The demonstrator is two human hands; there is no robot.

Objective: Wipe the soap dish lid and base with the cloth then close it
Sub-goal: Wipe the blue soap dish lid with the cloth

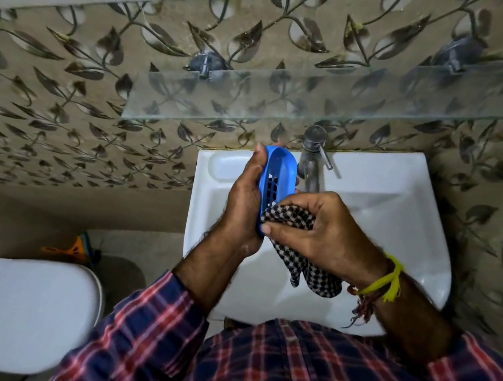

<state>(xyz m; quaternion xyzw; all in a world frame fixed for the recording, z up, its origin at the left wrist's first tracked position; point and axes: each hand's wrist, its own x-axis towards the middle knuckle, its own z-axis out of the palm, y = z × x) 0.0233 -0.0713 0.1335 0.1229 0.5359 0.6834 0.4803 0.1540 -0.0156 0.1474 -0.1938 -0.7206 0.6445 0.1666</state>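
Right hand (319,230) nearest, grip bunching checked cloth (291,219) against slotted blue soap dish base (277,181); left hand (243,195) grip clasps base. Wiping underway; lid unseen, closing remains.

Both forearms reach forward over the sink (403,213). The left hand (244,196) stands upright above its left half, fingers wrapped round the soap dish base (280,175). The right hand (316,229) lies just beside it, nearer the sink's middle, fingers curled, pinching the cloth (291,219) against the base.
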